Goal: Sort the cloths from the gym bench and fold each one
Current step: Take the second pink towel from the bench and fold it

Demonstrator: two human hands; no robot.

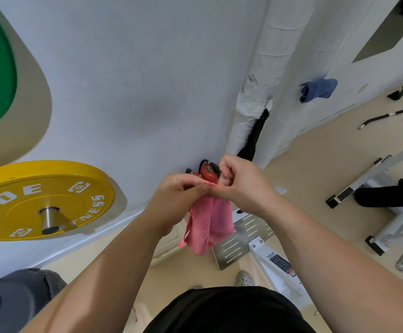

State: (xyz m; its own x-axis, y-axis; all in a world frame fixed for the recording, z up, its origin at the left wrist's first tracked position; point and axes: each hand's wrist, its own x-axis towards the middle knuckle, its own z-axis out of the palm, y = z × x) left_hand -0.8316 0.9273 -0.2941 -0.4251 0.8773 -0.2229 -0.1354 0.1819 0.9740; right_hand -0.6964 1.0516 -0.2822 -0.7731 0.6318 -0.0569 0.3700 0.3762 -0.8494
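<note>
Slippage is the risk: left hand [178, 200] and right hand [243, 186] each pinch only the top edge of the pink cloth [211, 224], which hangs in mid-air above the floor [186, 272], so a loose pinch could drop it. Soft, thin and limp, it droops in bunched folds, so edges may fold askew.

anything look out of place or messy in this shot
A blue cloth hangs bunched against the white wall at upper right, unfolded. The pink cloth just dangles from the left hand and right hand, which pinch its top edge.
</note>
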